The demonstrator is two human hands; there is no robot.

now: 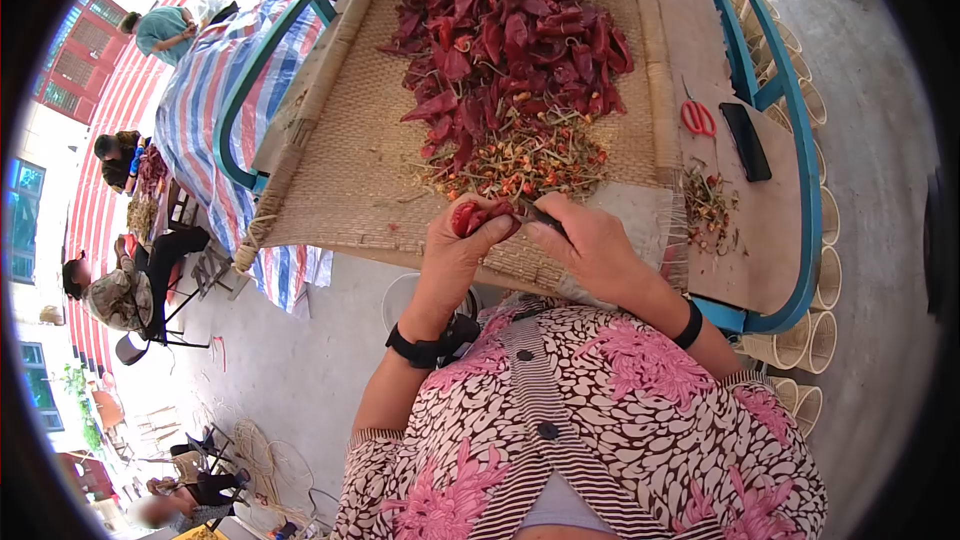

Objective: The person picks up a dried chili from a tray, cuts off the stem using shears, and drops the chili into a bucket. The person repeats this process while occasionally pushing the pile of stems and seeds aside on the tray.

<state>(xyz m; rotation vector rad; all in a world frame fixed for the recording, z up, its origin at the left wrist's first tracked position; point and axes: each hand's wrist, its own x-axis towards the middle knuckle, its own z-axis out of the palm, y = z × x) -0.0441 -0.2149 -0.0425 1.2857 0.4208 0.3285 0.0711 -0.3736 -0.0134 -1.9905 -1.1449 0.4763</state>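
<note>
My left hand is closed around a dried red chili pepper at the near edge of the woven tray. Close beside it, my right hand grips a small dark tool whose tip meets the pepper; fingers hide most of it, so its exact kind is unclear. Just beyond both hands lies a heap of cut stems and pepper tops. A large pile of dried red chili peppers covers the far part of the tray.
Right of the tray, red-handled scissors, a black phone and a small heap of trimmings lie on a board. A teal metal frame borders it. Wicker baskets line the right. Several people sit or stand at left.
</note>
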